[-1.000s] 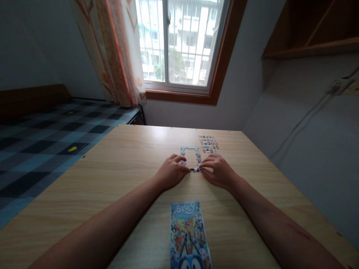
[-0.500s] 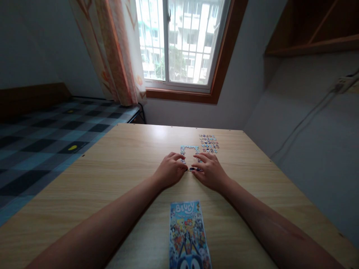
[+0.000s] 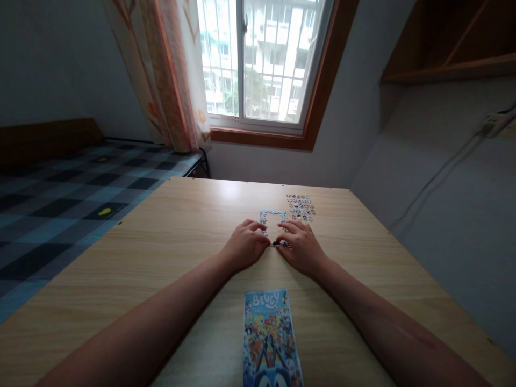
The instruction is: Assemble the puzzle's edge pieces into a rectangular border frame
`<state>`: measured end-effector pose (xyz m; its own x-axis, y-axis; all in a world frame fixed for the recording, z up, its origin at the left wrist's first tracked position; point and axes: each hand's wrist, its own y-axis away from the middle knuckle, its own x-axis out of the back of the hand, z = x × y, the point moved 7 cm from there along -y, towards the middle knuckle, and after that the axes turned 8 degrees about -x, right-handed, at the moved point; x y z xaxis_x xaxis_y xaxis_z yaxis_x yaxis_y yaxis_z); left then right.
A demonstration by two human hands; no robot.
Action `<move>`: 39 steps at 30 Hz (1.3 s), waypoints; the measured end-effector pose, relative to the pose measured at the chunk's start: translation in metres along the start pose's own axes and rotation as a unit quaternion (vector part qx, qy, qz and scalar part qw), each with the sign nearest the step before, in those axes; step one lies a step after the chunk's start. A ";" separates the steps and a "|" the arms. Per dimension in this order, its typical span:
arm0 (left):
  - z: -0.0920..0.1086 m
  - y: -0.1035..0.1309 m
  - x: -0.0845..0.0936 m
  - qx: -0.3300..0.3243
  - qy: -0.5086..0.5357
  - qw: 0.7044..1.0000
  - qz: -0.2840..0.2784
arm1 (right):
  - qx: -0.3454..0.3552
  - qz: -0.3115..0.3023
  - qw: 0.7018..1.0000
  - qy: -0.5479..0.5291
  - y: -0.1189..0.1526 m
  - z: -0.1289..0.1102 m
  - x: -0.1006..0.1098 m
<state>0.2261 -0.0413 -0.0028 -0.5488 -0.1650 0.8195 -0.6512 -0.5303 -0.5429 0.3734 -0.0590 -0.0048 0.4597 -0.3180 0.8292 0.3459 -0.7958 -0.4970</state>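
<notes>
A rectangular border of joined jigsaw pieces (image 3: pixel 274 212) lies on the wooden table, its middle showing bare wood. At its lower left corner, my left hand (image 3: pixel 246 244) is closed, thumb and fingertip on a puzzle piece mostly hidden by them. My right hand (image 3: pixel 301 246) covers much of the right side, its thumb and index finger pinching a dark blue puzzle piece (image 3: pixel 276 243) on the bottom edge. A narrow gap separates the two hands' fingertips. Loose puzzle pieces (image 3: pixel 300 205) lie in rows beyond my right hand.
A printed Bluey picture sheet (image 3: pixel 271 338) lies on the table (image 3: pixel 193 236) between my forearms. To the left stands a bed (image 3: pixel 80 183) with a checked cover. Behind the table are a curtain (image 3: pixel 173 80) and a barred window; a shelf (image 3: pixel 451 70) hangs at right.
The right hand's thumb and index have closed slightly around the dark piece on the bottom edge. My left hand stays nearly still.
</notes>
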 end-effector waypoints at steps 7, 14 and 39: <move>-0.001 0.000 -0.001 0.000 -0.006 1.000 -0.006 | 0.005 0.038 0.994 -0.102 0.001 0.001 0.014; 0.000 0.000 -0.001 -0.004 -0.004 1.000 -0.006 | -0.037 0.030 0.977 -0.210 0.002 0.010 0.014; 0.034 -0.003 0.023 -0.063 -0.042 0.989 0.125 | -0.141 0.004 0.904 -0.403 0.003 0.004 0.003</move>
<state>0.2332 -0.0713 0.0244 -0.6597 -0.3488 0.6657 -0.5633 -0.3568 -0.7452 0.3793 -0.0603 -0.0046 0.9471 0.0643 0.3145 0.1706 -0.9308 -0.3234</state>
